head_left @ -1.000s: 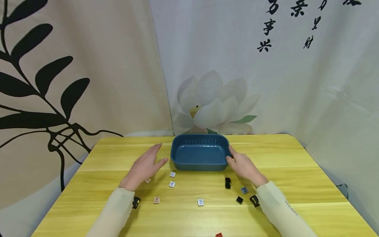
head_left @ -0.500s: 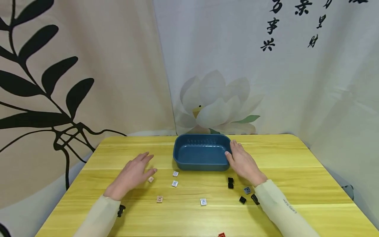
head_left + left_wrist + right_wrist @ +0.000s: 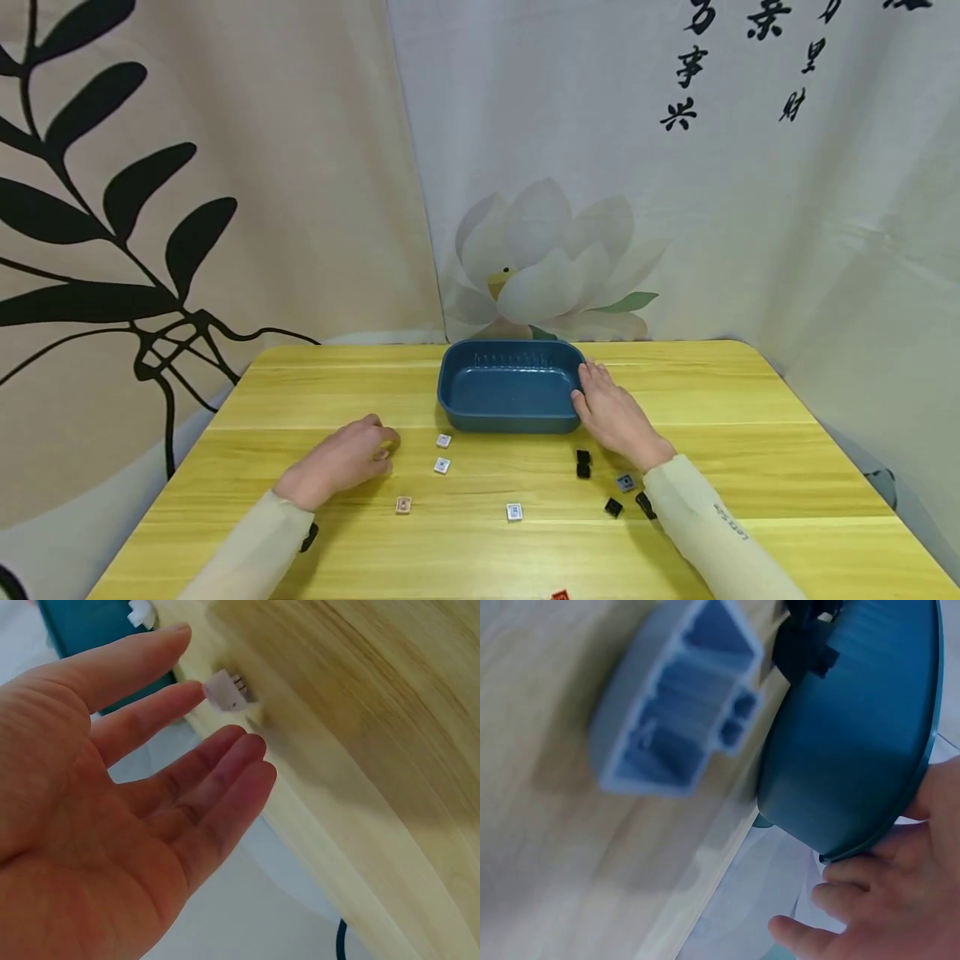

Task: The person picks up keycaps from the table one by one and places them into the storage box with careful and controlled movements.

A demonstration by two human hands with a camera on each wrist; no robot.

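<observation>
Dish (image 3: pixel 512 422), blue inside, on table (image 3: pixel 420 554), right hand (image 3: pixel 617 418) touching it

Smooth gloss is seen on the blue tray (image 3: pixel 510 424), wood grain (softly shiny) on the surface (image 3: pixel 450 554), plastic on the grey-blue keycap (image 3: pixel 679 712).

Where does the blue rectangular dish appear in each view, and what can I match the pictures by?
Head: the blue rectangular dish sits below centre, slightly right.
Left wrist: top left, cut off by the frame and partly behind the left hand.
Right wrist: upper right, outer wall showing, cut off at the top.
Shared landmark: the wooden tabletop.
</observation>
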